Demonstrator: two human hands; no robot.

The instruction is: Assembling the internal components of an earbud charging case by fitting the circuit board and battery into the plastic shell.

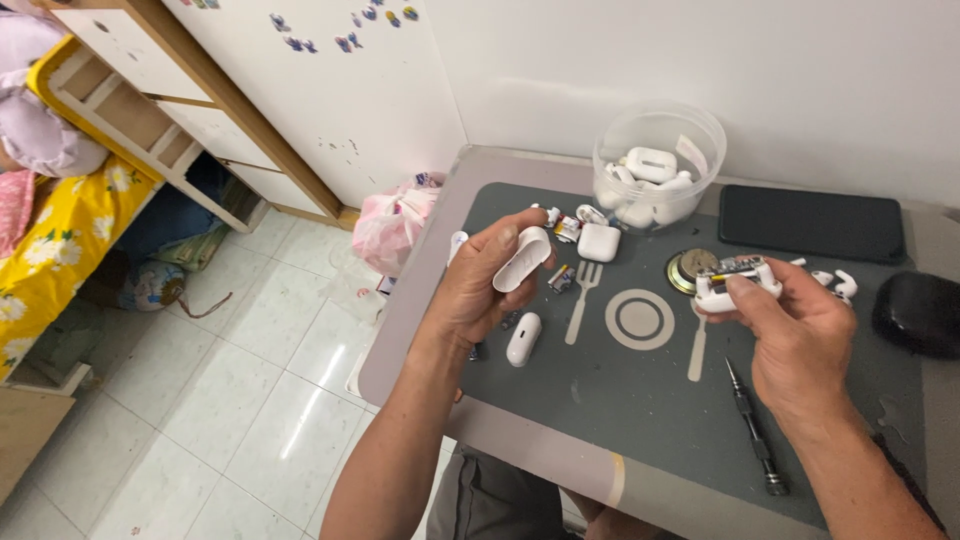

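Disassembly underway: my left hand (pixel 478 285) grips a white case shell (pixel 522 258), my right hand (pixel 795 330) pinches its inner frame (pixel 738 277) mid-frame; next I'd need the screwdriver (pixel 755 430), lower right.

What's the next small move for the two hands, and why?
Probably bring the two parts together over the mat: the left hand holds an empty white case shell, and the right hand holds the white inner frame, apart.
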